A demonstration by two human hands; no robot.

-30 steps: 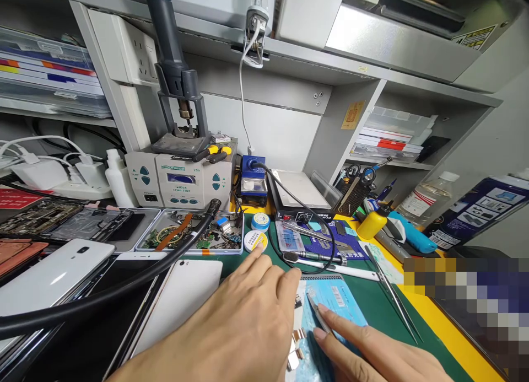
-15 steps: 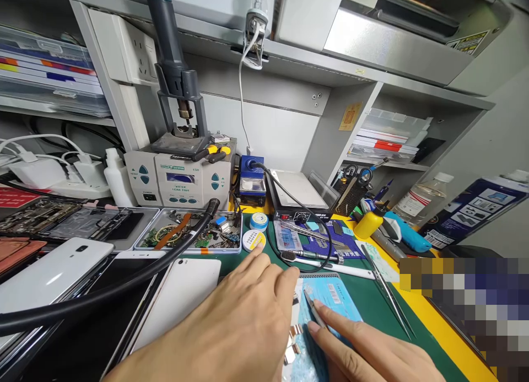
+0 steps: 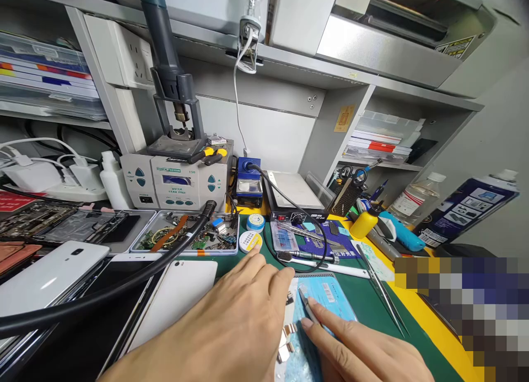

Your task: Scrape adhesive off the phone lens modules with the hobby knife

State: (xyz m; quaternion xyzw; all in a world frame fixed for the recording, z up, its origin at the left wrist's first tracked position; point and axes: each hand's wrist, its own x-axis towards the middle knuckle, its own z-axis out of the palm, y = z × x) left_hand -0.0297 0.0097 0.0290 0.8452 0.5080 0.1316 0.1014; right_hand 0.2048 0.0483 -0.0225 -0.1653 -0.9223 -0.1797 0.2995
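Note:
My left hand [image 3: 243, 310] reaches in from the lower left, back up, its fingers bent down over the work; their tips and whatever they grip are mostly hidden. Beside its right edge shows a pale flat piece with shiny metal and copper-coloured parts [image 3: 286, 338]. My right hand [image 3: 351, 338] pinches a slim grey metal blade [image 3: 306, 299] between thumb and fingers, its tip pointing away from me. Under the blade lies a light-blue printed pad [image 3: 333, 294] with a barcode, on the green mat [image 3: 372, 310].
Phones [image 3: 173, 294] lie at left, crossed by a thick black hose [image 3: 136, 287]. Behind are a tray of small electronic parts [image 3: 144, 248], a hot-air station [image 3: 176, 178] and round tubs [image 3: 250, 241]. Tweezers [image 3: 382, 291] and a white toothbrush [image 3: 339, 267] lie at right.
The whole view has shifted slightly, so the scene sits a little further left. Both hands keep nearly the same pose, and the blade remains in my right hand over the blue pad.

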